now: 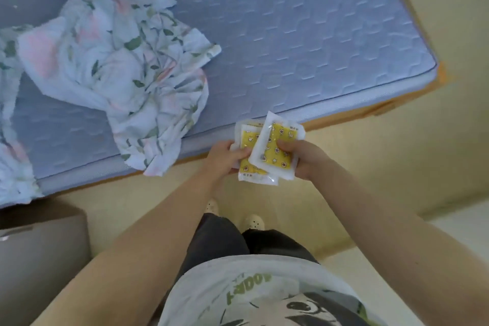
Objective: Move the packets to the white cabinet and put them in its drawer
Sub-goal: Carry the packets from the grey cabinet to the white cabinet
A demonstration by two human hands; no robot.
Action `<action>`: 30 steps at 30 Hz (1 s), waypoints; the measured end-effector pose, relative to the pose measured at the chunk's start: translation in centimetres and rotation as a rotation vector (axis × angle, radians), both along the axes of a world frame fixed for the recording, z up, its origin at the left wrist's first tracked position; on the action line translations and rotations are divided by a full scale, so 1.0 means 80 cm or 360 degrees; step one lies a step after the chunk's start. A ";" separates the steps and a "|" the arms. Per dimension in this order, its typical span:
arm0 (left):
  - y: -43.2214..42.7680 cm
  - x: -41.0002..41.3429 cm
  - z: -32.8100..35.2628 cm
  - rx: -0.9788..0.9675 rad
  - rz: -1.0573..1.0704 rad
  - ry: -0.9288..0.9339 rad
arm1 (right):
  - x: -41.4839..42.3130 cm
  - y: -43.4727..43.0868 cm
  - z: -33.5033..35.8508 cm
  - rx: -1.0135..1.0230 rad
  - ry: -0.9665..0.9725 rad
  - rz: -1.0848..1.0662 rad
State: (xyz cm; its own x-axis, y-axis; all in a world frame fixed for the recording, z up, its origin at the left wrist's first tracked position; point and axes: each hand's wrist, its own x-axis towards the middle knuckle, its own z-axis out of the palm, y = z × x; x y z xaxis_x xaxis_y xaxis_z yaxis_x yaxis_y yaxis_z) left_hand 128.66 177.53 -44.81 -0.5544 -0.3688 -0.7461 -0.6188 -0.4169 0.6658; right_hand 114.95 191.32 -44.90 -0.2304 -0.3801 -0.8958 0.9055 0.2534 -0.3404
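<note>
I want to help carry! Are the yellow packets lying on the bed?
No, the left hand and right hand hold the packets up, off the mattress.

Green lettering on white shirt (203, 283), upside down, partly legible: "AOOR". Small print on packets (274, 152) too blurred to read.

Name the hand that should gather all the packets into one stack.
Left, probably: the left hand grips the lower packets, while the right hand pinches only the top packet, overlapping them.
</note>
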 end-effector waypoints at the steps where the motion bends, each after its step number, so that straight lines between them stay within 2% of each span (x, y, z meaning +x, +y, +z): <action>1: 0.015 -0.029 -0.001 0.0017 -0.0040 -0.0017 | -0.020 0.024 0.000 -0.0004 -0.0005 -0.0080; 11: 0.161 -0.374 -0.011 0.0211 -0.0554 0.0027 | -0.262 0.222 -0.002 0.0041 0.0124 -0.0759; 16: 0.260 -0.562 -0.007 0.0337 -0.0961 0.0012 | -0.409 0.324 0.020 0.0269 0.0126 -0.1036; 24: 0.430 -0.782 0.002 0.0392 -0.1573 0.0044 | -0.570 0.497 0.042 0.0374 0.0185 -0.1255; 27: 0.489 -0.861 -0.009 0.0306 -0.1637 0.0013 | -0.641 0.562 0.033 0.0399 0.0187 -0.1244; 30: 0.542 -0.950 -0.016 0.0116 -0.1543 -0.0002 | -0.729 0.629 0.030 0.0471 0.0207 -0.1169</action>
